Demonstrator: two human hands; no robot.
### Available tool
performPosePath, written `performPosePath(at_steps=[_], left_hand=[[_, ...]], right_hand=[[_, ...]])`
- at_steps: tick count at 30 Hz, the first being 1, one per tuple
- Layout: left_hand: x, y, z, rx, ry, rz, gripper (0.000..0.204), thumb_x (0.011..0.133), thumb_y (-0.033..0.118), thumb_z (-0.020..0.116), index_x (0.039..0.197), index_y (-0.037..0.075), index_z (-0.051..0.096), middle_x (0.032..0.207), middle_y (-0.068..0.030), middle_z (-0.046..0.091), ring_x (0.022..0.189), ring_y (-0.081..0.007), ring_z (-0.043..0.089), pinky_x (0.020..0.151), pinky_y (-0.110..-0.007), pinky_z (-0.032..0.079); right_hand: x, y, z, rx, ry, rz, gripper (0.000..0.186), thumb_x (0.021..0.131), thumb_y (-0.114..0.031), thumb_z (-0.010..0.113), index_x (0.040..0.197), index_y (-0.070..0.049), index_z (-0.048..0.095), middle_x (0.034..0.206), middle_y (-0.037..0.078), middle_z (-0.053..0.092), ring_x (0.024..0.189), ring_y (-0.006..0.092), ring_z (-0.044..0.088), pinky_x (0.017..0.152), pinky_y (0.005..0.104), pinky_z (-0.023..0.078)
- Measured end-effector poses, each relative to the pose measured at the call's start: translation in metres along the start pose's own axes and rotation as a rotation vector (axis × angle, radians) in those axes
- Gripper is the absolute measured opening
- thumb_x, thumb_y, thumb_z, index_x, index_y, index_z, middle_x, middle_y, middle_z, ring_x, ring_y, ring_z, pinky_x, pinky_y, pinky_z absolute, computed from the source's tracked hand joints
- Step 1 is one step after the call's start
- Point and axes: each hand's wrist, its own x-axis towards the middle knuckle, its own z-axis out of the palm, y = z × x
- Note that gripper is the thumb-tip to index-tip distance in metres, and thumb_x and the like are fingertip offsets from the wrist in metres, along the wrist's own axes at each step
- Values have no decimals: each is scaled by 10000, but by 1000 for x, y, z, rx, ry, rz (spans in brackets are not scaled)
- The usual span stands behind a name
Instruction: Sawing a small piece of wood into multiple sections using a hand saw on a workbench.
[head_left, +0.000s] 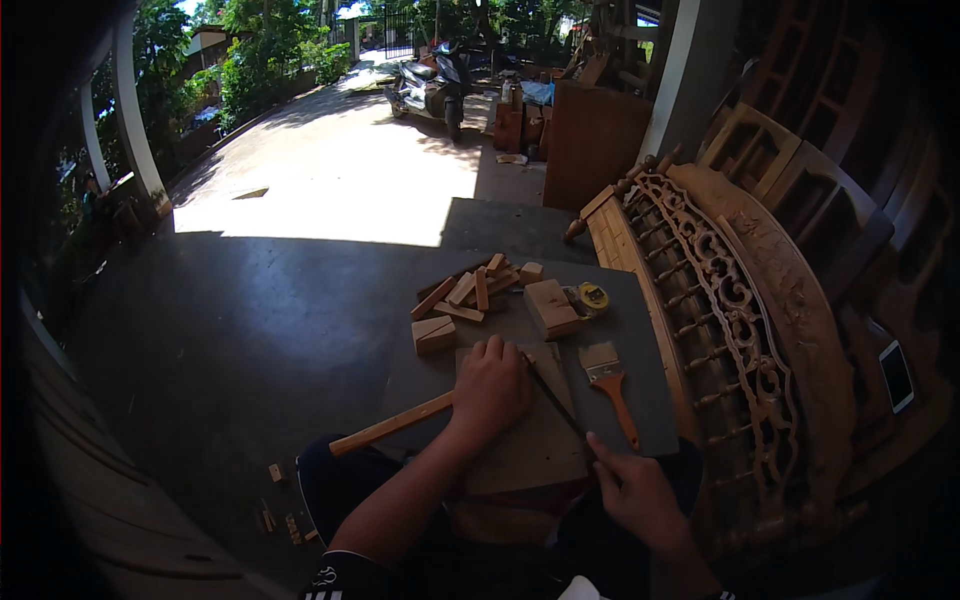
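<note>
My left hand [490,388] is closed round a long wooden strip [392,424] and presses it down on a flat wooden board [530,452]. The strip sticks out to the left past the board. My right hand [636,492] grips the near end of a long, thin, dark file-like tool [556,398]. Its far end reaches the right side of my left hand, where the strip's end is mostly hidden. A flat paintbrush [612,390] with an orange handle lies right of the board. Beyond my left hand sits a wooden block [433,335] with a slanting line across it.
Several short wooden pieces [470,290] are heaped at the grey tabletop's [640,340] far side, near a larger block [551,308] and a yellow tape measure [592,296]. A carved wooden headboard-like panel [715,260] leans at the right, with a phone [896,376] beyond. Offcuts [277,473] lie on the floor.
</note>
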Motion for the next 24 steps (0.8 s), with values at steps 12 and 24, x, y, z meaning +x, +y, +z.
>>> performPosePath(at_steps=[12,24], left_hand=[[2,-3,0,-36,-27,-38,241,920,217,633,993,-8,586,1033,-202,596,996,-385,612,870,-491,508],[-11,-1,0,-40,-51,-45,210,904,205,632,974,10,596,1029,-176,603,1002,-356,619,864,-474,510]], right_hand=[[-2,7,7,-63,-45,-4,579,974,-98,597,1545,-146,510,841,250,677,817,428,699,751,519,555],[18,2,16,-64,-19,6,503,995,-94,618,1492,-157,577,819,239,671,771,423,695,720,519,546]])
